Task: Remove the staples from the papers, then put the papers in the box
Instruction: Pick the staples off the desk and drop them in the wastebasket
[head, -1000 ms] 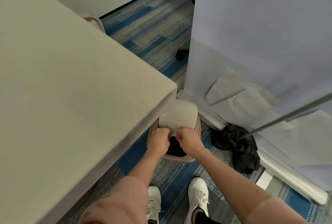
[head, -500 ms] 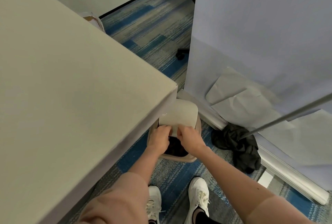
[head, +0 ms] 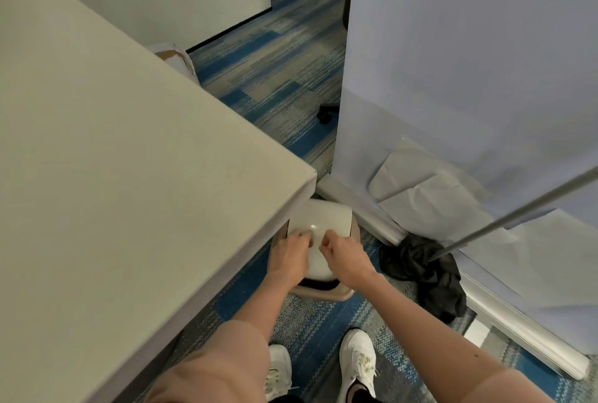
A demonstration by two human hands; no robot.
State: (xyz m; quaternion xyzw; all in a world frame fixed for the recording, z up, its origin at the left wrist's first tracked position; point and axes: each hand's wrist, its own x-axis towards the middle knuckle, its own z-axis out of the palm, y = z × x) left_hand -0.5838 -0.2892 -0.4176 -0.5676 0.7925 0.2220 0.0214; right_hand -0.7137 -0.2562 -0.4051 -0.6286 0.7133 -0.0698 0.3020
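White, curved papers [head: 323, 218] lie over a tan box [head: 326, 295] with a dark inside, which stands on the carpet by the table's corner. My left hand [head: 289, 257] rests on the sheets' left part with its fingertips pinched on them. My right hand [head: 348, 258] pinches the sheets just to the right, a small gap between the two hands. A small bright spot shows on the papers between my fingertips; I cannot tell what it is. The box's left side is hidden under the table.
A large beige table [head: 129, 176] fills the left. A white paper backdrop [head: 453, 79] hangs at the right and spreads onto the floor, crossed by a slanted metal pole [head: 517, 215]. A black cloth [head: 430, 276] lies beside the box. My white shoes [head: 357, 360] stand below.
Both hands have moved forward from the papers' near edge onto the sheets. The papers now lie lower over the box and cover more of its dark opening.
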